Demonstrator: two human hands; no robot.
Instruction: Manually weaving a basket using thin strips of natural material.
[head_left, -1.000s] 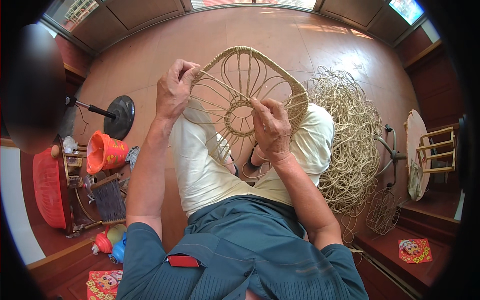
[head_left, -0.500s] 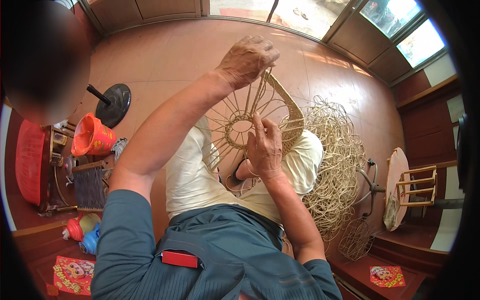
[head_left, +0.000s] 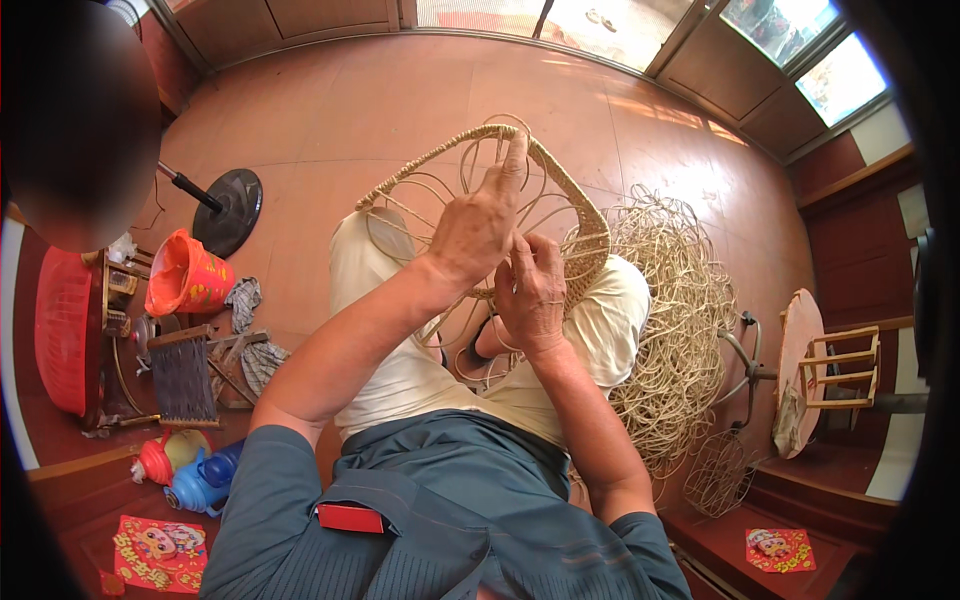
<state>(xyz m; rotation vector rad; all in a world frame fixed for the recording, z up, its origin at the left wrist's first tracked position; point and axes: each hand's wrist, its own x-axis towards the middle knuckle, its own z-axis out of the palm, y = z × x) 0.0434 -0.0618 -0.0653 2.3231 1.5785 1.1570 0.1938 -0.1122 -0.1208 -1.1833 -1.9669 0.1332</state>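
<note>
An open frame woven from tan cord, like a basket point(head_left: 593, 232), rests across my knees, with a wrapped rim and spoke-like strands. My left hand point(head_left: 478, 232) is over its middle, index finger stretched up to the rim's far corner, the other fingers curled. A thin loop of cord point(head_left: 497, 118) arches by that fingertip; the curled fingers appear to hold the cord, though their grip is partly hidden. My right hand point(head_left: 533, 295) is bent round the strands near the centre, thumb and fingers close together on them. The centre ring is mostly covered by my hands.
A big tangled heap of tan cord point(head_left: 670, 350) lies right of my knee. Farther right are a round-topped stool point(head_left: 797, 370) and a wire frame point(head_left: 720, 478). At left stand a red bucket point(head_left: 195, 278), a black round base point(head_left: 228, 213), a folding stool point(head_left: 183, 380) and flasks point(head_left: 195, 482).
My left hand has come down and nearer from its raised place beyond the rim, and its index finger is now extended. The right hand stays almost where it was.
</note>
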